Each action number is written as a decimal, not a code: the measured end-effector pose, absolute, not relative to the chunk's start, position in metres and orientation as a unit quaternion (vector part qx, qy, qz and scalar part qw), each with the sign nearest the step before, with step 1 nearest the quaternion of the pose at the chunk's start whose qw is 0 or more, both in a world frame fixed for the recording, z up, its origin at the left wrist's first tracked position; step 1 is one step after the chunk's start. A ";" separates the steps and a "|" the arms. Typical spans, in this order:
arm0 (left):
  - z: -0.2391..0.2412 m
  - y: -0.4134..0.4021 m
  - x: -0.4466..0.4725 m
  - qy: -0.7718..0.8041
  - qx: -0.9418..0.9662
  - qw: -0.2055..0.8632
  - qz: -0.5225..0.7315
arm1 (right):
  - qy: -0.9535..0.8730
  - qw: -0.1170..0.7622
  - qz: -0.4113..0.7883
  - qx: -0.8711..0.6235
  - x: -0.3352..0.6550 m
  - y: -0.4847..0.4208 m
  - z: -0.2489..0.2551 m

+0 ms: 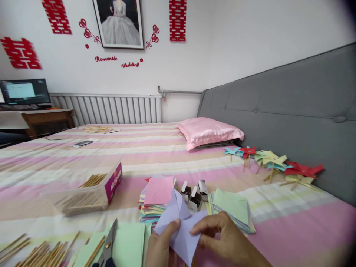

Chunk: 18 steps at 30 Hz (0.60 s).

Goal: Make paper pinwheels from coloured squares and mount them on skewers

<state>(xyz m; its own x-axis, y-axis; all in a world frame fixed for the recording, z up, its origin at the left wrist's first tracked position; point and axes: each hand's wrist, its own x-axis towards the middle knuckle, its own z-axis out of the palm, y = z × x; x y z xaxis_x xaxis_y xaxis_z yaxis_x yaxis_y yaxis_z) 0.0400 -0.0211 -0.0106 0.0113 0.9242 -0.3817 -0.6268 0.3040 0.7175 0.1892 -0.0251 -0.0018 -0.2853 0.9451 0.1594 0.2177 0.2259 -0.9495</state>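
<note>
A lilac paper square (182, 231), cut and partly folded into pinwheel blades, is held up between my two hands. My left hand (162, 244) grips it from the left, thumb pressed near its centre. From the right, my right hand (225, 237) pinches one corner of the paper between thumb and fingers. Just behind the lilac paper lies a stack of coloured paper squares (158, 191), pink on top. Small open boxes (194, 198) with dark contents stand beside that stack. To their right is another paper pile (232, 205) with pale green on top.
Scissors (109, 243) lie on green paper sheets (129, 241) at front left, near loose wooden sticks (47, 254). A clear plastic box (83, 200) holds more sticks. Finished pinwheels (272, 159) rest along the grey headboard (292, 100). A pink pillow (210, 131) and a phone (83, 144) lie farther back.
</note>
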 end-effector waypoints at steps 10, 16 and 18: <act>-0.023 -0.020 0.040 0.438 0.273 0.642 0.567 | -0.627 0.463 0.460 -0.425 0.182 -0.024 -0.005; -0.024 -0.021 0.042 0.498 0.331 0.547 0.586 | -0.593 0.468 0.482 -0.444 0.182 -0.021 -0.008; -0.022 -0.022 0.043 0.506 0.326 0.524 0.603 | -0.593 0.465 0.467 -0.462 0.182 -0.021 -0.008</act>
